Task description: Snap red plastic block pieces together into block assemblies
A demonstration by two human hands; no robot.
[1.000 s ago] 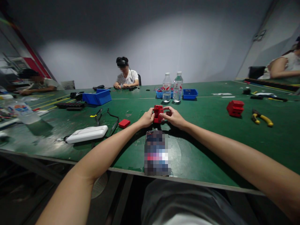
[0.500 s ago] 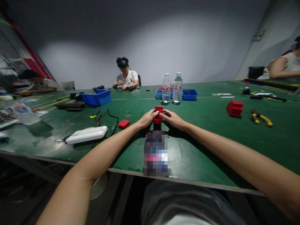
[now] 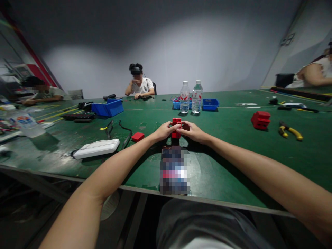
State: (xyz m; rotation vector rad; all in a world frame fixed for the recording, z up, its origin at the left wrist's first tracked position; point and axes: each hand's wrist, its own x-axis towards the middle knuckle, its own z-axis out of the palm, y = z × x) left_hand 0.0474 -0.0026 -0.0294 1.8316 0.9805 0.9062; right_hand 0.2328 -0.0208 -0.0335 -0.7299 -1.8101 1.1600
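A small red block-shaped part with dark holes (image 3: 176,121) stands upright between my two hands, over the green table (image 3: 223,162). My left hand (image 3: 165,131) grips it from the left, thumb across its front. From the other side my right hand (image 3: 192,132) closes on it, its thumb on the front face too. The far fingers of both hands are partly hidden behind the part. Just in front of it lies a phone-like flat object (image 3: 174,171), its surface blurred out. A flat red piece (image 3: 138,137) rests left of my left hand.
Farther right are a larger red block (image 3: 260,120) and yellow-handled pliers (image 3: 291,131). Two water bottles (image 3: 184,98) and a blue tray (image 3: 210,104) stand beyond my hands. To the left lie a white device (image 3: 97,148) and a blue bin (image 3: 108,108). A co-worker (image 3: 140,84) sits opposite.
Both hands stay on the red part, with my thumbs slightly shifted on its front. The co-worker opposite has raised one hand to the face.
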